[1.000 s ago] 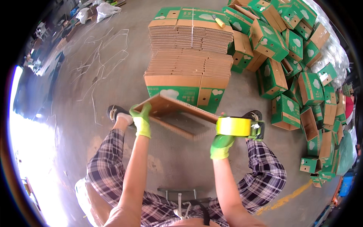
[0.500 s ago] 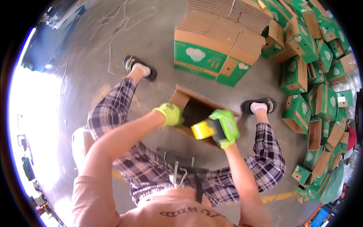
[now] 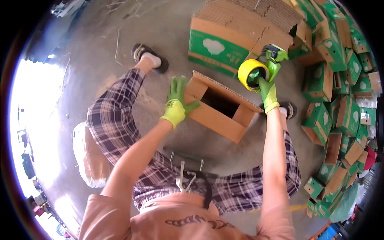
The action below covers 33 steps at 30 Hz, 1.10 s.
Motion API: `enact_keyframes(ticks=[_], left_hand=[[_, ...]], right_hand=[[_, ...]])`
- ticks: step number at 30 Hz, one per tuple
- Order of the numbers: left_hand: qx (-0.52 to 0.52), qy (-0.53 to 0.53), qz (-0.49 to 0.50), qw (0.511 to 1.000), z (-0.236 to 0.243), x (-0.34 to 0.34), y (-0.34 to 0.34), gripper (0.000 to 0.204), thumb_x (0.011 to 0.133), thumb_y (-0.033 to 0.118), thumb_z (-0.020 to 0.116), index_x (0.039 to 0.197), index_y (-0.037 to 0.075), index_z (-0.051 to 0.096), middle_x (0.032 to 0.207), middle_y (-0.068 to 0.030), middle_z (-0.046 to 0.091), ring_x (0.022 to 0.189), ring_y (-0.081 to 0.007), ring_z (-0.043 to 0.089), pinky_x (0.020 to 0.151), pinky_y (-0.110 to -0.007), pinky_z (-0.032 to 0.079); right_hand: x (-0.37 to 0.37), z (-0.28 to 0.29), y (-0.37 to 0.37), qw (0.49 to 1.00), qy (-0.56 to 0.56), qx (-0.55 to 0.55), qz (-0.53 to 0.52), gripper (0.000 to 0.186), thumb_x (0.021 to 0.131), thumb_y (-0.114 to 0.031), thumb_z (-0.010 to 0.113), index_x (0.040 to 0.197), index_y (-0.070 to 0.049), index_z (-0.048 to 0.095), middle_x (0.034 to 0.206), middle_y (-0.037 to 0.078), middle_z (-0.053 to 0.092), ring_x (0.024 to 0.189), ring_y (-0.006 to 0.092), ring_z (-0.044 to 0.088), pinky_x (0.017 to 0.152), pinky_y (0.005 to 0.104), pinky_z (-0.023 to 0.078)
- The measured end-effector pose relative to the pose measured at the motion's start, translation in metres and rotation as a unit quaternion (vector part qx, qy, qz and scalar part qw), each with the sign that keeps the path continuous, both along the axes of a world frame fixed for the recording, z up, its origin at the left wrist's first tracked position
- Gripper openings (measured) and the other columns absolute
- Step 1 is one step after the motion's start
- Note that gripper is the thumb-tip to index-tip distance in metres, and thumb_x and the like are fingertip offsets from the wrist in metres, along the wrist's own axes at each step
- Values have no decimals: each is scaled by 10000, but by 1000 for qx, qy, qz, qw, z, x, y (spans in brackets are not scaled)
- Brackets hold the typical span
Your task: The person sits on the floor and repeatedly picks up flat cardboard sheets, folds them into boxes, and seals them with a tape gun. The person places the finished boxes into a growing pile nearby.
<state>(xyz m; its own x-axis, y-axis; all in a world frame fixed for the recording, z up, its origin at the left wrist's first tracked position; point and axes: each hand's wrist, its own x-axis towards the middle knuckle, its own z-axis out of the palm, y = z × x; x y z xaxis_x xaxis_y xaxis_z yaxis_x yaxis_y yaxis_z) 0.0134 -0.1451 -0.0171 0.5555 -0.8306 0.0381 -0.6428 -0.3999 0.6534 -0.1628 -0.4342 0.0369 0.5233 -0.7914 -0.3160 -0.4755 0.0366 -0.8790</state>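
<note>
My left hand (image 3: 177,102), in a green glove, rests with fingers stretched out at the left end of an open cardboard box (image 3: 214,123) between my feet. The box stands on the floor, its near flap turned inward toward a dark opening. Raised by the box's far right end, my right hand (image 3: 267,92) grips a green and black tape dispenser (image 3: 274,60) carrying a roll of yellow tape (image 3: 244,74). Behind both lies a thick stack of flattened green and brown cartons (image 3: 214,48).
A jumbled pile of green cartons (image 3: 328,122) fills the right side. A wrapped bundle (image 3: 86,156) sits beside my left leg. Loose white straps (image 3: 117,48) lie on the concrete floor (image 3: 92,56) at upper left, and a metal frame (image 3: 187,159) is beneath me.
The box has come down from a tilted, held position to stand between my feet. My left hand has spread its fingers, and my right hand has lifted the dispenser up and rightward.
</note>
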Motion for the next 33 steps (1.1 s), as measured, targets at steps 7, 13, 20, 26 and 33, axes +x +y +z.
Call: enact_keyframes(ticks=[7,13,20,26,33], left_hand=[[-7,144,-129,981,-3,18,-51,852,855,359,705,1519,104,236,1462,-200,429,1317,-354,455,1057,-398,399],[64,227,-128,963,7,32,-52,775,876,382,659,1501,114,289,1476,-185,409,1296,-344,468,1044,-414,409],[-55,169,-90,980,20,34,-44,528,873,225,639,1360,79,498,1244,-196,591,1087,-382,577,921,-425,472],[28,651,132,747,56,-11,-31,531,922,539,541,1012,27,653,878,-29,632,771,-106,577,664,-276,474],[-107,234,-45,965,2,28,-48,172,903,203,613,953,54,683,783,-37,643,706,-96,602,639,-274,496]], right_hand=[[-81,-118,146,952,-41,-302,11,314,881,-112,638,1173,-6,591,1122,111,635,1018,259,609,921,377,486],[-40,9,154,958,-98,-268,9,517,850,-116,709,1325,-93,504,1258,206,534,1104,357,583,933,374,485],[-53,-4,171,864,-5,-476,162,474,749,-33,723,1197,-129,603,1125,213,588,927,421,606,740,445,534],[-64,-19,171,893,1,-430,137,540,706,0,736,1207,-145,598,1143,210,587,971,414,607,759,443,534],[-18,36,172,865,99,-429,243,572,743,-101,729,1287,-199,580,1216,169,574,981,360,627,738,414,541]])
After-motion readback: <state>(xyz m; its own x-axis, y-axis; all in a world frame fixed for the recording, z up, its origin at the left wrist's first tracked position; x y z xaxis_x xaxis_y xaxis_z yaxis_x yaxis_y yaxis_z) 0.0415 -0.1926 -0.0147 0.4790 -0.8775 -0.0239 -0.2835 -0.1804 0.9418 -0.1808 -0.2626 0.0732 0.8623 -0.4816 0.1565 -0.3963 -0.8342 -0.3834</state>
